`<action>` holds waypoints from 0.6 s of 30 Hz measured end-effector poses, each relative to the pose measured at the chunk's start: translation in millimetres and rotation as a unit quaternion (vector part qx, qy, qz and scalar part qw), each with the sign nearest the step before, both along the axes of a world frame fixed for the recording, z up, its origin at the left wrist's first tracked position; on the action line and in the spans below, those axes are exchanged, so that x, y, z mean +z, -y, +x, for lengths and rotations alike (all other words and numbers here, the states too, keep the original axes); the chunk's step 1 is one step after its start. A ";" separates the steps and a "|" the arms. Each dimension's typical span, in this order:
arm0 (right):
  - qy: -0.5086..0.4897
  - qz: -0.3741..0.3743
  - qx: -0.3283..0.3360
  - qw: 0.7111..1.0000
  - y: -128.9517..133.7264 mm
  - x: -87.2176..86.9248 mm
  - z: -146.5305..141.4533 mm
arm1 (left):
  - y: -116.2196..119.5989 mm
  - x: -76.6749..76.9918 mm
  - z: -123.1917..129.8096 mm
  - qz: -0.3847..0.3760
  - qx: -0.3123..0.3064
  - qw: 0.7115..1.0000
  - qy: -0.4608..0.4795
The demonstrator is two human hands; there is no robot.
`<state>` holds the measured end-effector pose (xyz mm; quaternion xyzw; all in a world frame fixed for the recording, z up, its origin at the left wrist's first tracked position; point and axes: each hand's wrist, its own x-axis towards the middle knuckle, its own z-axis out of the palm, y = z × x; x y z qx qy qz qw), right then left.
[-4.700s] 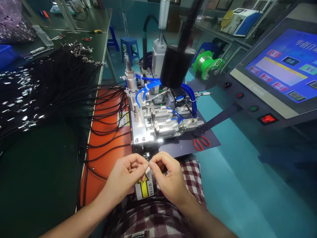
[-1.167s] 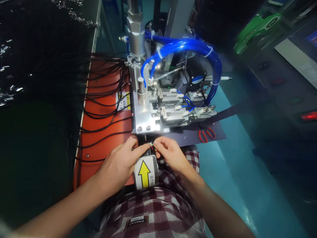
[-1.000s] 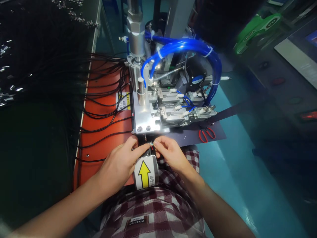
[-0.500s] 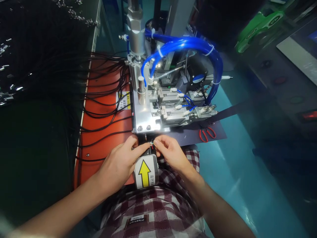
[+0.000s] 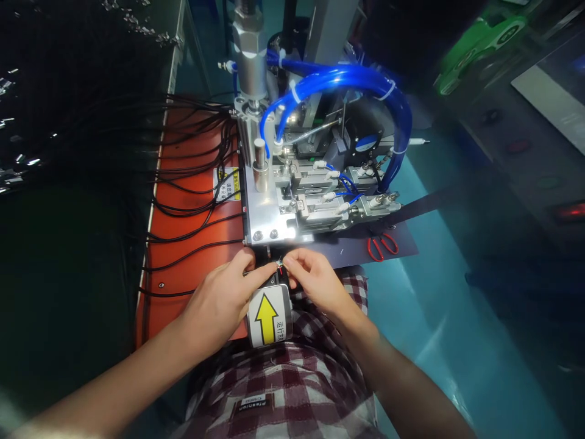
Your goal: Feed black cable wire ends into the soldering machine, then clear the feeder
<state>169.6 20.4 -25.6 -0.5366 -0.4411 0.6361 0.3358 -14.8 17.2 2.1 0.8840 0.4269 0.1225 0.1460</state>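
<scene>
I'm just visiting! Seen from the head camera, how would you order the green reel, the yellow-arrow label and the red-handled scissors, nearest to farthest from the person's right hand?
From the right hand:
1. Yellow-arrow label: just below and left of it.
2. Red-handled scissors: off to its right.
3. Green reel: far upper right.

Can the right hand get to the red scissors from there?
Probably yes: the red-handled scissors lie on the dark board beyond the right hand, with nothing seen between. Its fingers are busy at a tiny part, though.
</scene>
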 end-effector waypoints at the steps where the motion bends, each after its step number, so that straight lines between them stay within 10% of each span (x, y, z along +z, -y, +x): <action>1: 0.004 0.005 -0.002 1.000 0.2 -0.4 -0.2 | 0.0 -0.1 -0.1 0.000 0.000 1.000 0.001; 18: 0.021 0.004 -0.006 1.000 1.1 0.5 -2.0 | 0.7 0.4 -0.9 0.011 -0.004 1.000 0.002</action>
